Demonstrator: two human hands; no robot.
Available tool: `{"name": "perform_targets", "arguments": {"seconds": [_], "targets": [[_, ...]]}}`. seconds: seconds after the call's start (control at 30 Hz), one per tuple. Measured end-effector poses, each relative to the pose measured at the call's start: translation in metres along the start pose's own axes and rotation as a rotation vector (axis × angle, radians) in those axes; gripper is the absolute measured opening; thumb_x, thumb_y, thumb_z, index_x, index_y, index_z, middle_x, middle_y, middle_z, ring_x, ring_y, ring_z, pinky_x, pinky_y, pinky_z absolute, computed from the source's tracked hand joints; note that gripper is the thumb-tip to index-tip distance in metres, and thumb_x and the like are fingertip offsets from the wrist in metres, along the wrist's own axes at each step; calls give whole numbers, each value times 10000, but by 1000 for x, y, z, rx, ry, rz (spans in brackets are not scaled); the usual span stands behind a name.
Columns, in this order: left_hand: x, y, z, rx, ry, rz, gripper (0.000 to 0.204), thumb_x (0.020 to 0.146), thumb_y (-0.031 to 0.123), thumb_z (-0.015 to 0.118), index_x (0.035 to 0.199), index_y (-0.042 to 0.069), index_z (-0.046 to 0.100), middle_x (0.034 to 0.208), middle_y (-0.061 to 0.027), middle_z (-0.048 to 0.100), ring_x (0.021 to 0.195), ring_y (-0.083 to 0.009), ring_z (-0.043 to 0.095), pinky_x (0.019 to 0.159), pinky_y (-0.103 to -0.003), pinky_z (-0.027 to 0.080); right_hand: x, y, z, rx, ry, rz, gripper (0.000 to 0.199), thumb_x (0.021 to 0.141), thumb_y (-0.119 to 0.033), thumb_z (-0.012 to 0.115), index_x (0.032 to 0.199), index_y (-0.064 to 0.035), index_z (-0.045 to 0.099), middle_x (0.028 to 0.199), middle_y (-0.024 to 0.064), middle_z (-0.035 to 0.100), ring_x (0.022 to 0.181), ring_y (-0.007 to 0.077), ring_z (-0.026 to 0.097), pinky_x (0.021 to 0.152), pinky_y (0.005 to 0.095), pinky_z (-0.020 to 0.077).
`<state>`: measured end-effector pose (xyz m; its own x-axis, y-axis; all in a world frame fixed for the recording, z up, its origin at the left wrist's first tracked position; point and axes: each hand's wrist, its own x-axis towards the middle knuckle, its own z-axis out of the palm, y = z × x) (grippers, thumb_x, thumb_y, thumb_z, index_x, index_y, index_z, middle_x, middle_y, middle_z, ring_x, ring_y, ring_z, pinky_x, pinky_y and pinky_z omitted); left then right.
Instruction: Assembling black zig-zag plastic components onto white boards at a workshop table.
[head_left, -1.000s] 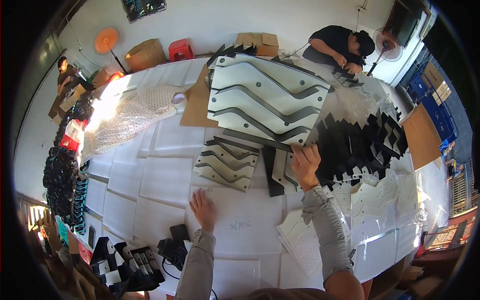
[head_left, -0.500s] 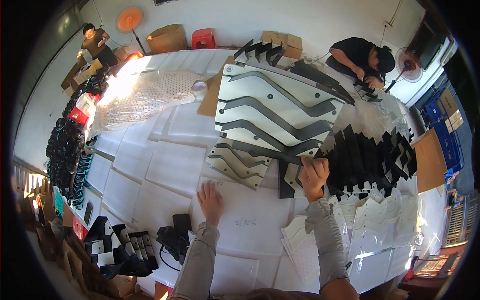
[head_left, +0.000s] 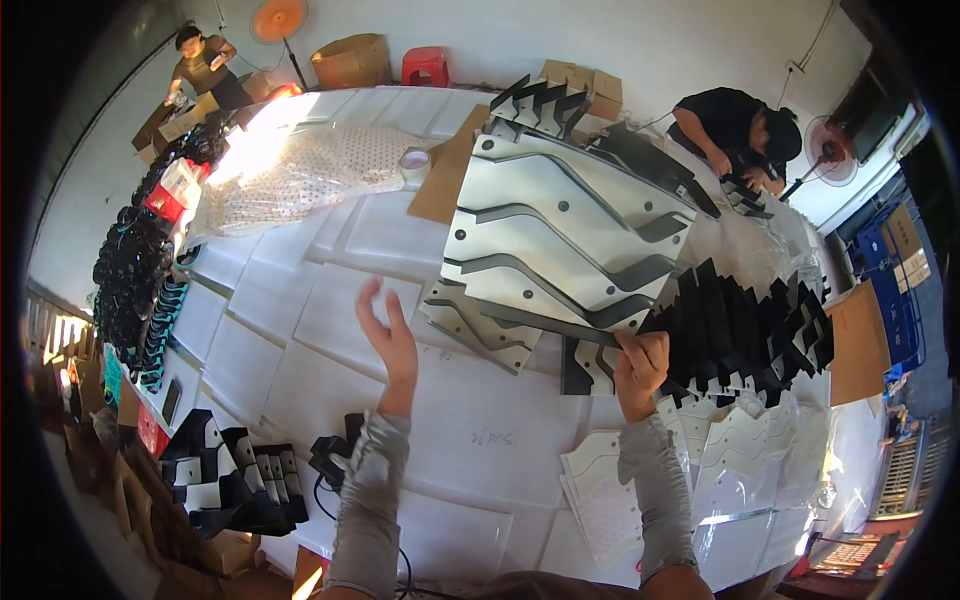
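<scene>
Right of centre lies a stack of white panels [head_left: 555,215] with dark wavy bands and small round holes. At its near right corner, my right hand [head_left: 640,372] is closed, fingertips pinching the end of the lowest wavy-edged panel [head_left: 550,322]. The fingers partly hide that end. My left hand [head_left: 388,335] is open, thumb and fingers apart and holding nothing, over the white sheets [head_left: 340,300] left of the stack. A smaller wavy panel [head_left: 480,325] sticks out beneath the stack.
Many black angled pieces [head_left: 725,325] stand right of my right hand, with plastic-wrapped white panels [head_left: 745,445] nearer. More black-and-white pieces [head_left: 235,480] and a black corded device [head_left: 330,460] sit at near left. A co-worker [head_left: 735,135] handles dark parts at far right.
My left hand has lifted off the white sheets and moved left and away from me, its fingers spreading. My right hand keeps its pinch at the stack's corner, slightly nearer and to the right.
</scene>
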<state>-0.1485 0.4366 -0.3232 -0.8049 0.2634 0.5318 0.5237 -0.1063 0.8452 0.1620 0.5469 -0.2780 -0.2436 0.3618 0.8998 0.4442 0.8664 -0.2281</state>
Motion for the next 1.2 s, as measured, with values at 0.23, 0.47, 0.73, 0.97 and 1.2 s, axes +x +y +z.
{"name": "perform_targets", "arguments": {"seconds": [0.23,0.47,0.73,0.97,1.2], "targets": [[135,158,53,-65,-617,234,244,858,205,636,1014,22,676,987,-93,679,924,-170,614,860,-265,438,-5,-17,-26,14,-63,-3,315,529,104,660,805,-42,697,702,34,523,644,210,501,521,291,413],[129,170,50,99,-750,69,158,737,141,737,856,39,716,773,-75,695,670,-134,638,652,-255,496,-9,-34,-40,11,-127,-44,347,521,102,659,829,-52,700,720,30,525,644,214,502,515,303,416],[118,174,44,-96,-743,-52,152,734,81,736,844,-12,684,766,-72,692,670,-91,618,618,-216,479,-12,-34,-55,4,-122,-78,348,527,84,665,842,-57,701,729,30,521,643,218,498,503,316,403],[117,182,42,-117,-760,-113,147,737,81,737,842,-7,684,773,-63,691,676,-78,607,619,-210,474,-5,-41,-61,-9,-115,-97,328,524,81,656,822,-49,696,704,30,521,630,211,494,516,306,404],[116,190,40,-155,-759,-155,143,745,79,732,854,-2,686,779,-51,688,680,-71,597,633,-205,470,2,-43,-66,-20,-131,-123,323,548,60,662,848,-54,694,724,21,530,648,208,509,519,310,411]]}}
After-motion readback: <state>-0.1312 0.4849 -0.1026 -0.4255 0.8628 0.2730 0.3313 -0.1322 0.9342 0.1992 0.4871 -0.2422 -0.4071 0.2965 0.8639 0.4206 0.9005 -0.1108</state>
